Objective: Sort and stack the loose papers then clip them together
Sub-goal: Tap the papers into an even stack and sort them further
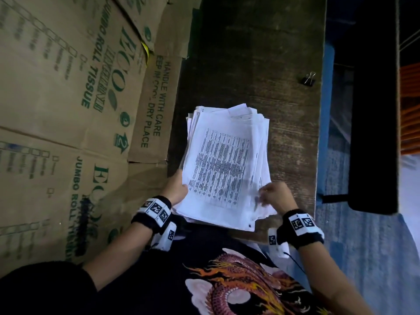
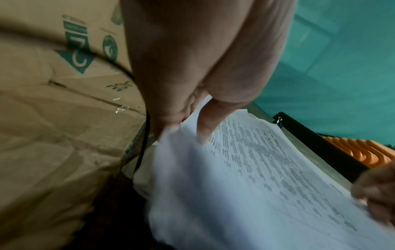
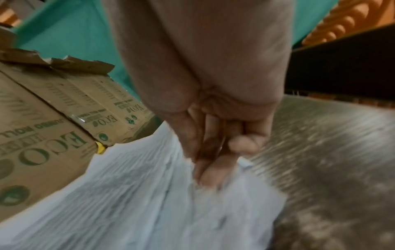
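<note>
Stacked cardboard tissue cartons [image 1: 68, 110] are standing along my left side, right against the dark wooden worktop [image 1: 250, 53] I am working at. An uneven stack of printed papers [image 1: 225, 164] is lying near the worktop's front edge, and I am gripping its left edge with my left hand [image 1: 176, 189], thumb on top, while my right hand [image 1: 276, 196] is pinching sheets at its near right corner with curled fingers [image 3: 210, 169]. A black binder clip [image 1: 308, 78] is sitting well apart from the stack, close to the worktop's right edge.
</note>
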The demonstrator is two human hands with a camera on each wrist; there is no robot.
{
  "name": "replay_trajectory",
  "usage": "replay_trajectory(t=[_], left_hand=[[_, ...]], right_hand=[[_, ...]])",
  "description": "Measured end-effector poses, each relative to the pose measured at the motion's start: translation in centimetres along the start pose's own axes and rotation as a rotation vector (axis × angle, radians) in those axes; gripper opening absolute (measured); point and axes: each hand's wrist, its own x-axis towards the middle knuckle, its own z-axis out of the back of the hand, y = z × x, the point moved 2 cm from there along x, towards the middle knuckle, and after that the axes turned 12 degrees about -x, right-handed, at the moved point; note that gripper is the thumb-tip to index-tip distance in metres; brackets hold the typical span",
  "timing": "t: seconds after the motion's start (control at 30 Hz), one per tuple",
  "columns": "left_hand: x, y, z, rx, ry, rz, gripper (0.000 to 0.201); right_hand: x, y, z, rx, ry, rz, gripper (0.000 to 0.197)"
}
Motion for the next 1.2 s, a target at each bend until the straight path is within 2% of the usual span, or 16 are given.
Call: replay_trajectory(t=[0.07, 0.1, 0.13, 0.2, 0.3, 0.4, 0.5, 0.6, 0.67, 0.77, 0.9, 0.97, 1.03, 1.1, 1.13, 1.2], left_hand=[[0.0, -0.1, -0.1, 0.127, -0.079, -0.019, 0.039], [-0.1, -0.3, 0.1, 0.212, -0.153, -0.033, 0.039], [-0.2, -0.5, 0.5, 0.267, -0.229, -0.042, 0.042], [-0.3, -0.5, 0.9, 0.246, -0.275, 0.033, 0.055], [-0.4, 0.0, -1.0, 0.100, -0.117, 0.191, 0.066], [-0.2, -0.5, -4.0, -0.030, -0.025, 0.221, 0.068], [0.7, -0.6, -3.8, 0.029, -0.007, 0.245, 0.063], [2.8, -1.1, -1.1, 0.045, -0.053, 0.244, 0.065], [4.2, -2.4, 0.2, 0.018, -0.088, 0.152, 0.070], [5.6, -5.1, 0.6, -0.038, -0.071, 0.033, 0.072], [7.7, -6.7, 0.8, -0.213, -0.028, 0.019, 0.074], [8.2, -6.6, 1.4, -0.310, -0.022, 0.040, 0.074], [8.0, -6.4, 1.5, -0.458, 0.042, 0.033, 0.075], [7.3, -6.6, 1.3, -0.522, 0.125, 0.044, 0.077], [7.2, -6.4, 1.1, -0.547, 0.155, 0.055, 0.073], [6.6, -6.8, 0.7, -0.583, 0.174, 0.123, 0.062]], right_hand=[[0.6, -0.9, 1.6, -0.103, -0.224, -0.011, 0.014], [1.1, -1.2, 2.1, -0.170, -0.298, -0.021, 0.024], [1.7, -1.5, 2.1, -0.210, -0.309, -0.030, 0.032], [2.2, -1.2, 1.6, -0.188, -0.198, -0.073, 0.043], [1.9, 0.1, -1.4, -0.129, 0.012, -0.037, 0.052], [1.2, 0.8, -4.3, -0.099, 0.098, 0.022, 0.062], [1.3, 0.2, -3.3, -0.077, 0.096, -0.021, 0.057], [2.1, 0.2, -0.2, -0.208, -0.055, -0.048, 0.064], [2.7, 1.7, 1.4, -0.184, -0.156, -0.032, 0.067], [4.7, 4.3, 1.3, -0.107, -0.182, -0.027, 0.074], [7.5, 6.2, 1.1, 0.209, -0.133, -0.165, 0.088], [8.9, 6.0, 1.8, 0.349, -0.024, -0.227, 0.091], [10.0, 5.0, 1.9, 0.382, 0.125, -0.204, 0.104], [13.8, 1.8, 0.5, 0.347, 0.171, -0.113, 0.117], [15.1, 0.8, 0.2, 0.364, 0.162, -0.073, 0.117], [11.2, 3.6, 2.5, 0.420, 0.110, -0.025, 0.095]])
